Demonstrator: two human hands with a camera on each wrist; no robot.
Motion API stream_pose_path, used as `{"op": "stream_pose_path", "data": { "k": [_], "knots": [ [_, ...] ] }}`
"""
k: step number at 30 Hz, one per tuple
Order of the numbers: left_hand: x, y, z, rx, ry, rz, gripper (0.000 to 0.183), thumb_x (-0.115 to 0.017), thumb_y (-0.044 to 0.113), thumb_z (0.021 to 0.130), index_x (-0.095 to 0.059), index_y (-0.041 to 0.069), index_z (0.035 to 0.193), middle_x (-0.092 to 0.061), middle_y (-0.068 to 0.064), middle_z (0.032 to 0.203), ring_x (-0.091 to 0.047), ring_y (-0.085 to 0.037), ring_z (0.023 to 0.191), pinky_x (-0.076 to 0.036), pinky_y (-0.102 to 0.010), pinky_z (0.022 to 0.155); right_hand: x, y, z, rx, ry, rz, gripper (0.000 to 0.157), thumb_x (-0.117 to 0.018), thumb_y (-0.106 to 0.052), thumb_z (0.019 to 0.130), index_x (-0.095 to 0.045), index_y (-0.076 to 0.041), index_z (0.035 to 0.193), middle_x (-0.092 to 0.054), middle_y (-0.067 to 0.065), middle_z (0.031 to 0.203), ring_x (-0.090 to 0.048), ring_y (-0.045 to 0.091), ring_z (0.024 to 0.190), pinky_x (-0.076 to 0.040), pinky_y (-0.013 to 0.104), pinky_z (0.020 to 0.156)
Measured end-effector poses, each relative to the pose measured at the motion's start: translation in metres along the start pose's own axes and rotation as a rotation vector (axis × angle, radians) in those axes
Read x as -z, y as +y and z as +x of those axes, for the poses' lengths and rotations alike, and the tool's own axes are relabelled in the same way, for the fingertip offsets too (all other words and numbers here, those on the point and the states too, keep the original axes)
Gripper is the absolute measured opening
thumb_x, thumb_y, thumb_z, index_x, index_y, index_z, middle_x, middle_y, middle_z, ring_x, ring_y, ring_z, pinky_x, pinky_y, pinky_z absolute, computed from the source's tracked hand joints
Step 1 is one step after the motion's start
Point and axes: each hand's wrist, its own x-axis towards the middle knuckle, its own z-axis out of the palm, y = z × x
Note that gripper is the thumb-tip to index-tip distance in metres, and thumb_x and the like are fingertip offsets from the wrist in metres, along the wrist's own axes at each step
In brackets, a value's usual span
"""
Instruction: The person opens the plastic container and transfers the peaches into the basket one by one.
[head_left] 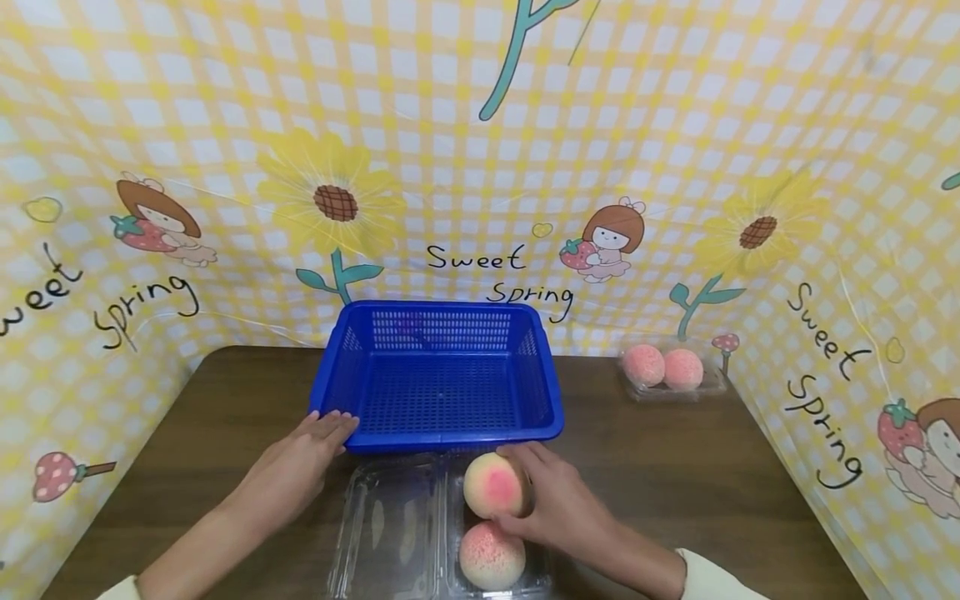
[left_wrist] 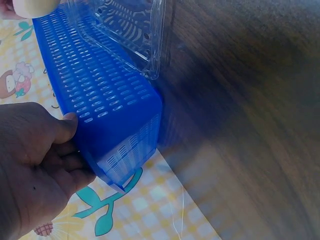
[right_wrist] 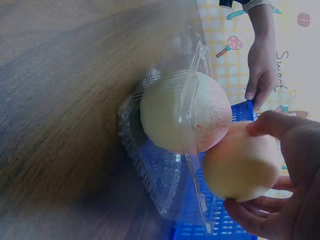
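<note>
My right hand (head_left: 557, 493) grips a pale yellow and pink peach (head_left: 491, 487), thumb on one side and fingers on the other. In the right wrist view that peach (right_wrist: 242, 162) is lifted beside the rim of a clear plastic clamshell box (right_wrist: 150, 175). A second peach (head_left: 492, 557) sits in the box's right half, while the left half, its lid (head_left: 390, 533), lies opened flat. My left hand (head_left: 315, 442) holds the near left corner of a blue plastic basket (head_left: 450, 440). In the left wrist view the thumb presses the basket's outer wall (left_wrist: 100, 75) and the fingers curl over its rim.
At the back right of the brown wooden table (head_left: 660, 475) stands another clear box (head_left: 712, 385) with two pink peaches (head_left: 663, 367). A checked yellow cloth (head_left: 465, 183) with printed flowers hangs behind and along the sides. The basket's perforated floor (head_left: 442, 396) is bare.
</note>
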Motion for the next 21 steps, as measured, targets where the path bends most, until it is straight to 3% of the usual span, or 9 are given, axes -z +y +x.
{"op": "stream_pose_path", "data": {
  "k": [7,11,21],
  "knots": [
    [-0.003,0.000,-0.001,0.008,0.015,-0.016,0.048,-0.063,-0.011,0.080,-0.059,-0.005,0.127,-0.061,-0.019,0.128,-0.057,-0.034,0.122,-0.040,-0.048,0.109,0.004,0.000,-0.006,0.007,0.009,0.078,0.069,-0.082,-0.041,0.065,-0.054,-0.023,0.126,-0.053,-0.015,0.111,-0.055,0.000,0.089,-0.053,0.019,0.073],
    [-0.004,-0.001,-0.001,0.002,0.036,-0.003,0.042,-0.063,-0.006,0.084,-0.059,-0.005,0.126,-0.062,-0.019,0.127,-0.057,-0.033,0.121,-0.041,-0.047,0.108,0.007,-0.001,-0.008,0.020,-0.007,0.137,0.068,-0.082,-0.039,0.067,-0.053,-0.023,0.126,-0.052,-0.015,0.113,-0.056,0.000,0.091,-0.054,0.018,0.076],
    [-0.004,-0.001,-0.001,0.013,0.030,-0.021,0.048,-0.064,-0.011,0.080,-0.059,-0.003,0.127,-0.062,-0.017,0.128,-0.056,-0.033,0.123,-0.040,-0.047,0.109,0.033,-0.006,-0.009,0.003,-0.046,0.280,0.064,-0.083,-0.034,0.070,-0.053,-0.023,0.126,-0.057,-0.016,0.117,-0.061,0.004,0.098,-0.056,0.022,0.082]
  ]
}}
